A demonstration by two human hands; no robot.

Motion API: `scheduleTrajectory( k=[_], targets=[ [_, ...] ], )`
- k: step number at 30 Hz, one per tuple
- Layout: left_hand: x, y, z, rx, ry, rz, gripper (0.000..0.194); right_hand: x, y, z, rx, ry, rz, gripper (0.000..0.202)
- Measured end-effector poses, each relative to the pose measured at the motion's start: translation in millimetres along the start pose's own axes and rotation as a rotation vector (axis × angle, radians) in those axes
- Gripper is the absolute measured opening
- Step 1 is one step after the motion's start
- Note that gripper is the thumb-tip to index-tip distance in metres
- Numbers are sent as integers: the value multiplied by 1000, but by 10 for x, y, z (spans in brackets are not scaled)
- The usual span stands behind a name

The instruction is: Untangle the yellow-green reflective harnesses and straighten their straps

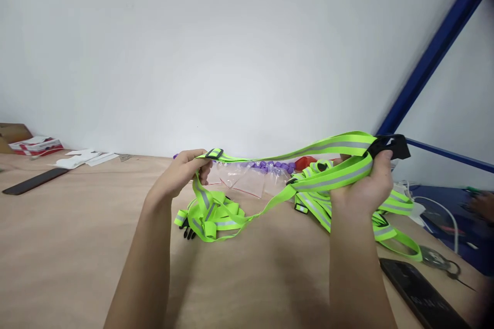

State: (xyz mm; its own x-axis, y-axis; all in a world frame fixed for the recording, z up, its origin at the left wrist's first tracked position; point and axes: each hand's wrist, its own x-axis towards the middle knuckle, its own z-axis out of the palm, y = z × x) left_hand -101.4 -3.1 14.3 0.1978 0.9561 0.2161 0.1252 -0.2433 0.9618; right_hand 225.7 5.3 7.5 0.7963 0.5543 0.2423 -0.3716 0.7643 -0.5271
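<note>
A neon-green reflective strap with grey stripes stretches between my two hands above a wooden table. My left hand pinches the strap by a small black slider. Near a black buckle, my right hand grips folded layers of the same strap. More loops of the strap hang down onto the table in a tangled heap between and under my hands.
Clear plastic bags and small purple pieces lie behind the strap. A black phone and scissors lie at the right, with white cable. A dark flat bar, papers and a red-white box are far left. A blue frame rises right.
</note>
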Motion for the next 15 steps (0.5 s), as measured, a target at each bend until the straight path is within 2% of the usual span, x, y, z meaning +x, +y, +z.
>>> scheduleTrajectory(
  k=[2, 4, 7, 10, 12, 15],
  targets=[
    [-32, 3, -35, -214, -137, 38, 28, -13, 18, 10, 9, 39, -53, 13],
    [-63, -3, -72, -413, -182, 129, 20, -48, 29, 39, 15, 45, -78, 9],
    [-99, 9, -100, -676, -109, 271, 16, -117, 41, 87, 23, -5, -73, 7],
    [-117, 64, -75, -826, -21, 333, 12, -177, 60, 116, 16, -15, -64, 12],
    [-123, 104, -34, -835, 42, 368, 13, -204, 77, 123, 2, -19, -63, 15],
    [-153, 124, 36, -720, 166, 431, 25, -232, 92, 126, -4, -63, -62, 20]
  ],
)
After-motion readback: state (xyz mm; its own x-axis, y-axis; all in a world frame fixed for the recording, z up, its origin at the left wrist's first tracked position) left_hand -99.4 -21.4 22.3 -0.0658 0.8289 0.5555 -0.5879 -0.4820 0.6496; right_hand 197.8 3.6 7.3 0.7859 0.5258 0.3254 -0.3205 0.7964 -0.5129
